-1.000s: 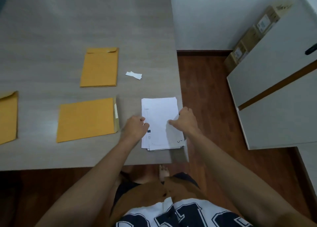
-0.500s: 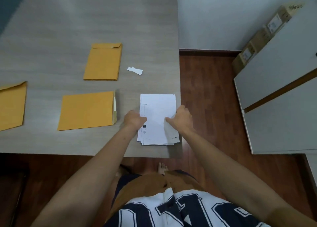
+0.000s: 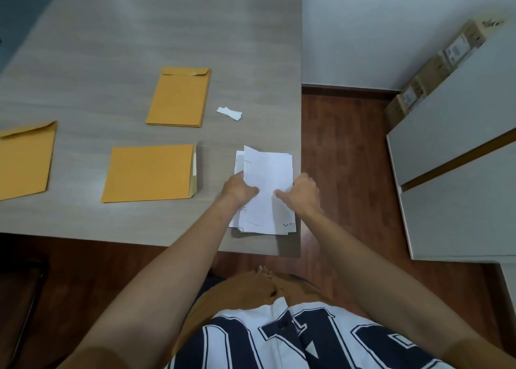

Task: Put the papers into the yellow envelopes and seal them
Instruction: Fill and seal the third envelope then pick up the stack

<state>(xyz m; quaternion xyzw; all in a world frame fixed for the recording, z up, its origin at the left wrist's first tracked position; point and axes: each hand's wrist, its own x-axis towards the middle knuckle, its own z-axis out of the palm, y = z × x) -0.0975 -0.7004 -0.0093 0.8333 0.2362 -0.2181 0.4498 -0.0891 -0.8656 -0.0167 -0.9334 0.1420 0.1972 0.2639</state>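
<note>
Table (image 3: 139, 33): grey wood-grain top that carries every task item. The person stands at its near right corner.
Cabinet (image 3: 460, 145): white, on the floor well to the right of the table, with cardboard boxes (image 3: 435, 70) behind it. Neither plays any part in the task.
Open envelope (image 3: 148, 173): yellow, lying sideways just left of the papers, mouth and raised flap facing them. Judged the next one to be filled, and nothing is in it yet.
Envelope pile (image 3: 178, 98): yellow, upright, farther back on the table, flaps at the far end.
Left envelope (image 3: 25, 159): yellow, cut off by the picture's edge, well apart from the hands.
Paper stack (image 3: 268, 223): white sheets at the table's near right corner, touching neither envelope. Squared up half a second ago, now disturbed.
Top sheet (image 3: 268, 170): now skewed off the stack, its far left corner standing past the stack's far edge. Whether it is one sheet or several cannot be told. Judged to mean the papers are being separated for loading.
Right hand (image 3: 303, 193): fingers curled at the top sheet's right edge, thumb on its face, holding it.
Left hand (image 3: 240, 190): has shifted inward from the stack's edge. It grips the top sheet's left edge.
Paper strip (image 3: 229, 113): small white scrap lying loose between the envelope pile and the stack.
</note>
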